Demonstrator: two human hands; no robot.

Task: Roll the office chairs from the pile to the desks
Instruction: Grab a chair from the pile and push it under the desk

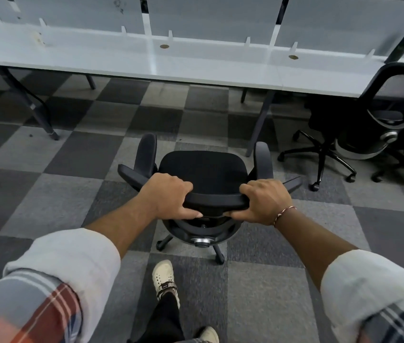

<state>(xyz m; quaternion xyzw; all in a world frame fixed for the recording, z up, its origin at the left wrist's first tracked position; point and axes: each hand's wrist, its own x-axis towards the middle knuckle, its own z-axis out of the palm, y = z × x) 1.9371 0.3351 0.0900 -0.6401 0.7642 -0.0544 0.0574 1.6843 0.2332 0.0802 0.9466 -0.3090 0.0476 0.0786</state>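
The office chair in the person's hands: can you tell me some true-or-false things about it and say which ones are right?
1. The left hand and the right hand both grip the backrest top of the office chair. True.
2. The office chair is tucked under the desk. False: it stands on the carpet, short of the desk.
3. A second office chair stands by the desk on the right. True.
4. The carpet is plain red. False: it is made of grey checkered squares.
5. The left wrist wears a thread bracelet. False: the bracelet is on the right wrist.
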